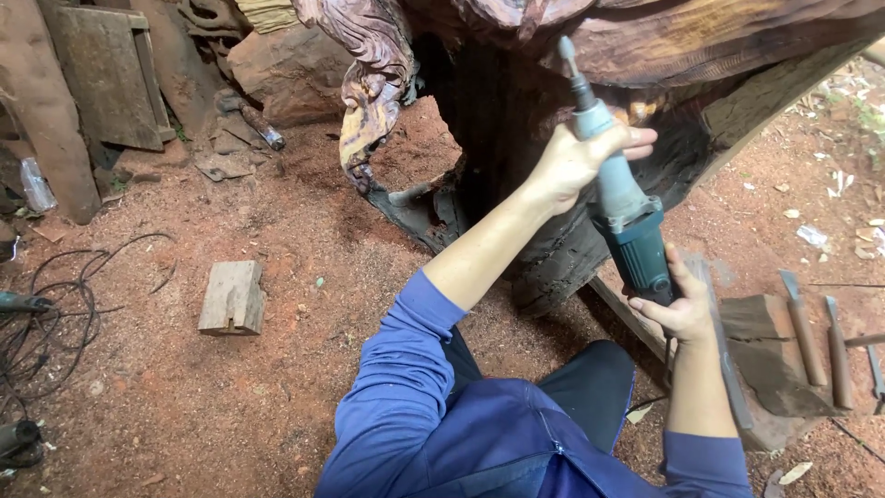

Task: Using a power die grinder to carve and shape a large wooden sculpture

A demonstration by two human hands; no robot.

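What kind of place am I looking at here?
Likely an outdoor woodcarving yard: a big carved trunk on sawdust-covered dirt, chisels on a slab, and both hands, left hand and right hand, gripping a die grinder.

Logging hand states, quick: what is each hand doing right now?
Left hand: closed around the front neck of the die grinder.
Right hand: closed on the grinder's dark green rear body, supporting it from below.

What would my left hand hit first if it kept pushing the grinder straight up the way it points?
Most likely the dark carved wood just past the grinder tip; the left hand grips the barrel, right hand the base. Depth is unclear.
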